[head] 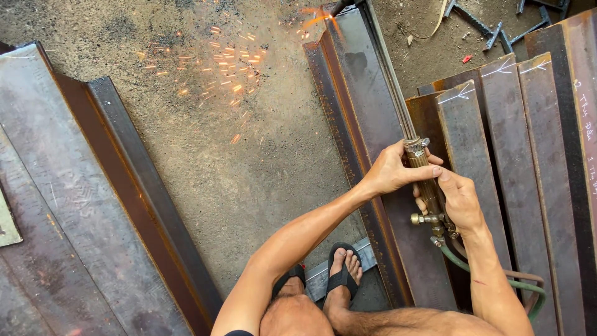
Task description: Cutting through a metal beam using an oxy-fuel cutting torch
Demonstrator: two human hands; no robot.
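Note:
A long cutting torch (398, 112) with a brass handle reaches from my hands up to the top of the view. My left hand (393, 169) grips the upper end of the handle. Just below it, my right hand (458, 199) wraps the handle near the brass valves (429, 219). The torch tip burns at the far end of a rusty steel angle beam (367, 124), and orange sparks (217, 68) scatter left over the concrete floor. Green and brown hoses (516, 285) trail from the handle toward the lower right.
Stacked rusty steel beams (516, 155) with chalk marks lie to the right. More steel beams (93, 205) lie on the left. My feet in black sandals (342, 274) stand on a small metal piece (320, 277). Metal scraps (491, 28) sit at the top right.

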